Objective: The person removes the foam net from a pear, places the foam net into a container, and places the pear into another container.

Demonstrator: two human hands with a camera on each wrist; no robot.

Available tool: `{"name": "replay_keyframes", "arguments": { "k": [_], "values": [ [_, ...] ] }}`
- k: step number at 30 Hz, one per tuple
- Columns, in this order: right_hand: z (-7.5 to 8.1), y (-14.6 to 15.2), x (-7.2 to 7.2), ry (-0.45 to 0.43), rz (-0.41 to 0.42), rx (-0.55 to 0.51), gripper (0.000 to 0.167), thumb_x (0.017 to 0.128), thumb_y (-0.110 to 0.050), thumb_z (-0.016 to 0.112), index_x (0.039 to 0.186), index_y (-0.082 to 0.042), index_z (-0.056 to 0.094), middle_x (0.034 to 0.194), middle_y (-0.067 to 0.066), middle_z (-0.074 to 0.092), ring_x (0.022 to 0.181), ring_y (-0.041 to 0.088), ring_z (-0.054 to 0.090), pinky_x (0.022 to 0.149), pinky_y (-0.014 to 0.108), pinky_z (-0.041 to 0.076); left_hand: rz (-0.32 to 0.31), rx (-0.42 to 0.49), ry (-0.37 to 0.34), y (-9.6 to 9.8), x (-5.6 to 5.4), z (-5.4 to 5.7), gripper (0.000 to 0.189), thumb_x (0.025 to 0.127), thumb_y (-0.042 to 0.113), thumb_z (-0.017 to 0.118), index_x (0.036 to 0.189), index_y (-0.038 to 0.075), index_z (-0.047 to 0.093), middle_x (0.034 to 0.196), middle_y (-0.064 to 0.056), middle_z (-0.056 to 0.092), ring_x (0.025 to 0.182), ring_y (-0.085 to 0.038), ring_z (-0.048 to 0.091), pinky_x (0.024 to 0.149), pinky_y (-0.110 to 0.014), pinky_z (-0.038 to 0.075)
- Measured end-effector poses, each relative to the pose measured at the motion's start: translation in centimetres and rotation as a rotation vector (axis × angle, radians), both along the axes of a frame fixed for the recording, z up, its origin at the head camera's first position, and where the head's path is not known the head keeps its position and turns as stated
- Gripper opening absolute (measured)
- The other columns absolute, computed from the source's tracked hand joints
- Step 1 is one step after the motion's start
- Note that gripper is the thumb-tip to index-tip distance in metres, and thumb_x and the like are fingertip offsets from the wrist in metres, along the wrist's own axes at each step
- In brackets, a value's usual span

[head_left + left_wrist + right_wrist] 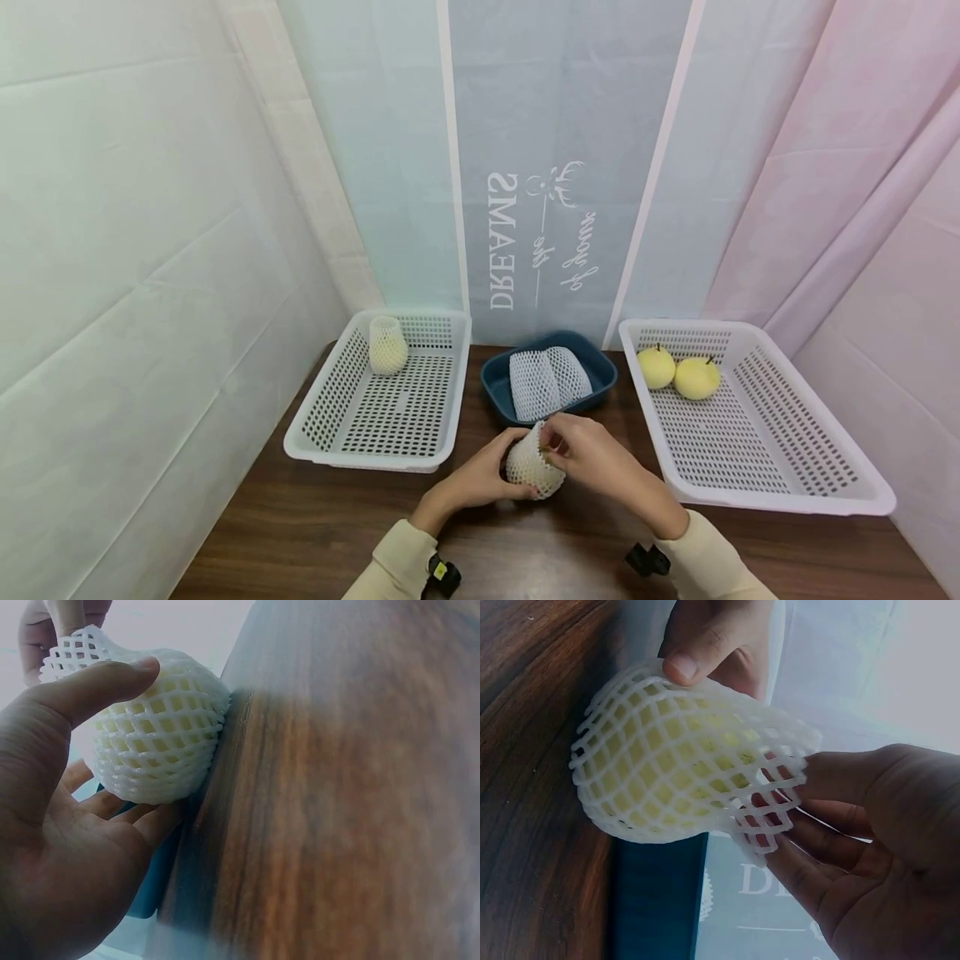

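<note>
A yellow pear (667,761) wrapped in a white foam net (161,742) is between my hands, low over the table in front of me. My left hand (480,477) grips the netted pear from the side, thumb on one face and fingers round the other. At the narrow open end of the net, my right hand (592,450) pinches the edge, with a fingertip showing through the mesh in the right wrist view. Just behind them, a dark blue basin (491,379) holds white foam nets (534,385) lying flat.
On the left stands a white slotted basket (300,446) with one netted pear (388,350) in its back corner. A larger white basket (787,500) on the right holds two bare yellow pears (697,380). A printed curtain (540,100) hangs behind the wooden table (300,525).
</note>
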State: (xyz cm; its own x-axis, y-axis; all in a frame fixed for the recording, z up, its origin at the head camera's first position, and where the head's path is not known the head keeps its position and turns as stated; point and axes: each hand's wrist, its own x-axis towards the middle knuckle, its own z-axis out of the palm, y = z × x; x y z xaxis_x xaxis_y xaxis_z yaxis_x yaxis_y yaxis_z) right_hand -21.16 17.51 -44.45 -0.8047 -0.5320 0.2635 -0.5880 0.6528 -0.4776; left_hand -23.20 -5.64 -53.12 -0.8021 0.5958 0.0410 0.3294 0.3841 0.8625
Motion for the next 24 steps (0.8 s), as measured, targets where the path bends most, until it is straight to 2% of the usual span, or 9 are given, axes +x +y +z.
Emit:
{"name": "replay_keyframes", "arguments": {
  "k": [5, 9, 12, 19, 24],
  "values": [
    [-0.2, -0.3, 0.1, -0.002, 0.003, 0.116, 0.025, 0.085, -0.004, 0.086, 0.104, -0.011, 0.072, 0.102, 0.0, 0.07, 0.093, 0.018, 0.069, 0.076, 0.032, 0.059, -0.01, -0.006, 0.0, -0.1, 0.0, 0.0, 0.084, 0.088, 0.038, 0.089, 0.157, 0.035, 0.04, 0.152, 0.005, 0.053, 0.13, -0.012, 0.056, 0.108, -0.033, 0.049],
    [-0.4, -0.5, 0.2, -0.019, 0.0, 0.201, 0.042, 0.081, -0.005, 0.09, 0.118, -0.008, 0.071, 0.12, 0.007, 0.07, 0.112, 0.027, 0.067, 0.089, 0.045, 0.059, -0.018, -0.013, -0.002, -0.2, -0.1, 0.0, 0.086, 0.089, 0.039, 0.088, 0.159, 0.035, 0.038, 0.152, 0.004, 0.052, 0.131, -0.012, 0.056, 0.108, -0.034, 0.048],
    [-0.4, -0.6, 0.3, -0.037, 0.008, 0.235, 0.053, 0.079, -0.004, 0.091, 0.128, -0.006, 0.068, 0.13, 0.011, 0.067, 0.122, 0.032, 0.064, 0.095, 0.05, 0.058, -0.025, -0.012, -0.009, -0.2, -0.1, -0.1, 0.087, 0.09, 0.04, 0.087, 0.16, 0.034, 0.037, 0.153, 0.003, 0.051, 0.133, -0.013, 0.055, 0.109, -0.035, 0.048],
    [-0.9, -0.6, 0.2, -0.014, 0.043, 0.255, 0.059, 0.079, -0.002, 0.09, 0.132, -0.005, 0.064, 0.134, 0.012, 0.063, 0.123, 0.032, 0.063, 0.091, 0.049, 0.059, -0.032, -0.033, -0.029, -0.4, -0.2, 0.0, 0.093, 0.088, 0.04, 0.088, 0.163, 0.033, 0.032, 0.158, 0.003, 0.048, 0.138, -0.014, 0.053, 0.113, -0.037, 0.046],
    [-1.1, -0.6, 0.3, -0.066, 0.063, 0.255, 0.067, 0.079, -0.003, 0.092, 0.138, -0.005, 0.06, 0.137, 0.014, 0.061, 0.123, 0.034, 0.063, 0.09, 0.051, 0.059, -0.051, -0.056, -0.029, -0.6, -0.2, 0.2, 0.097, 0.087, 0.038, 0.089, 0.164, 0.03, 0.03, 0.161, 0.003, 0.046, 0.14, -0.014, 0.052, 0.114, -0.037, 0.045]
  ]
}}
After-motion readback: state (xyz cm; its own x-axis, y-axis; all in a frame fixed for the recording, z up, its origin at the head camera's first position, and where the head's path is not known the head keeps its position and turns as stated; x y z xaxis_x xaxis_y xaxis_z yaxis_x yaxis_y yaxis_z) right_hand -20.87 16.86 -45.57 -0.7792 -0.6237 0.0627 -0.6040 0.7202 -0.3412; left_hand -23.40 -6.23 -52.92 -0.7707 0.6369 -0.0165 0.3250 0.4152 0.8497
